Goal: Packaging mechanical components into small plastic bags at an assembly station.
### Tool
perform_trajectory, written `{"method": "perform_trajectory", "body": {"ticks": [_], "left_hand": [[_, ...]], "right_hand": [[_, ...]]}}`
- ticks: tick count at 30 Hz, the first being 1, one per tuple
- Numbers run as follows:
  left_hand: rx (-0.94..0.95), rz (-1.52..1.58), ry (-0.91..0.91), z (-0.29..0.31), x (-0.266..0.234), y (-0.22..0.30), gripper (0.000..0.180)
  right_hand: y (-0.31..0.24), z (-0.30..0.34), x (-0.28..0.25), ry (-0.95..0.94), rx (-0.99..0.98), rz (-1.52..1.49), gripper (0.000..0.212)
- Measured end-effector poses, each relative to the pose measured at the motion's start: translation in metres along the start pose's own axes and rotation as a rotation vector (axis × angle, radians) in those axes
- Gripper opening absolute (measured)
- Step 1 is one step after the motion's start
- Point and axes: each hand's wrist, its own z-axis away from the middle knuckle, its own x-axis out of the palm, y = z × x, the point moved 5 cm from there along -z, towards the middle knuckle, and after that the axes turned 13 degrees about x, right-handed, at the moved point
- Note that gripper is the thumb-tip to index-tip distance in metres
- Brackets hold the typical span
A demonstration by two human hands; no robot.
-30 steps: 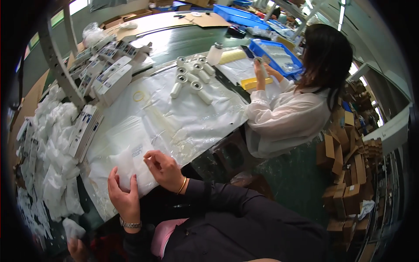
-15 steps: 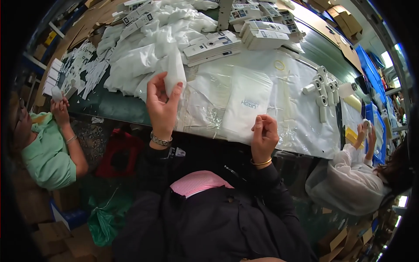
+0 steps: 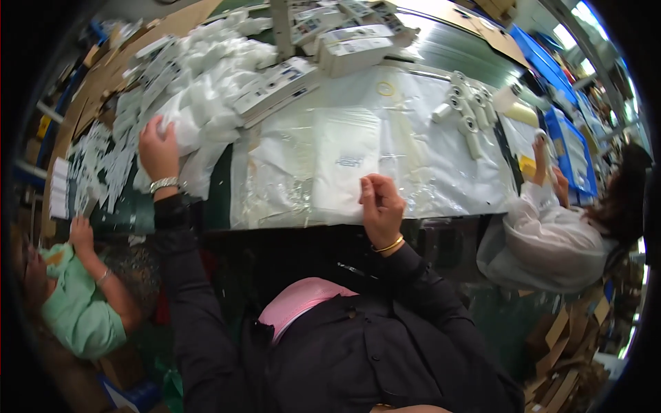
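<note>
At the left, my left hand (image 3: 160, 153) reaches onto a heap of white plastic-wrapped packages (image 3: 206, 103). Its fingers are bent but apart, touching the near left side of the heap. A flat, frosted white plastic bag (image 3: 344, 144) with dark print lies in front of me, seemingly on top of others. Over its lower right corner is my right hand (image 3: 382, 210), thumb and fingers closed in a pinch. Whether a bag edge is between them is hidden.
Stacked white printed boxes (image 3: 279, 86) and more boxes (image 3: 354, 48) stand behind the bag. White rolls (image 3: 465, 113) lie to the right, near a yellowish ring (image 3: 385, 89). Co-workers sit at both sides, in a green sleeve (image 3: 86, 303) and a white sleeve (image 3: 551, 234).
My left hand has moved left from above the table's middle to the heap and let go of the white wrapped package. My right hand stays by the bag's corner. The view has shifted.
</note>
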Motion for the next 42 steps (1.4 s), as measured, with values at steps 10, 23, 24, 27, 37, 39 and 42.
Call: {"method": "perform_trajectory", "body": {"ticks": [10,23,24,27,37,39,42], "left_hand": [[0.199,0.382,0.142,0.067,-0.037,0.175,0.013],[0.228,0.679,-0.001,0.138,-0.018,0.253,0.012],[0.206,0.691,-0.001,0.137,-0.015,0.255,0.012],[0.281,0.654,0.000,0.139,-0.013,0.261,0.009],[0.356,0.611,0.003,0.141,-0.012,0.264,0.009],[0.329,0.590,-0.016,0.144,-0.012,0.260,0.009],[0.334,0.602,-0.016,0.144,-0.010,0.260,0.009]], "right_hand": [[0.000,-0.001,-0.007,-0.001,0.001,-0.022,0.009],[-0.005,-0.117,-0.075,0.074,0.078,0.273,0.039],[-0.008,-0.135,-0.088,0.146,0.088,0.448,0.048],[0.015,-0.180,-0.111,0.342,0.079,0.778,0.057],[0.048,-0.214,-0.107,0.269,0.171,1.170,0.037],[0.042,-0.203,-0.105,0.270,0.164,1.162,0.034],[0.036,-0.197,-0.109,0.278,0.153,1.136,0.028]]}}
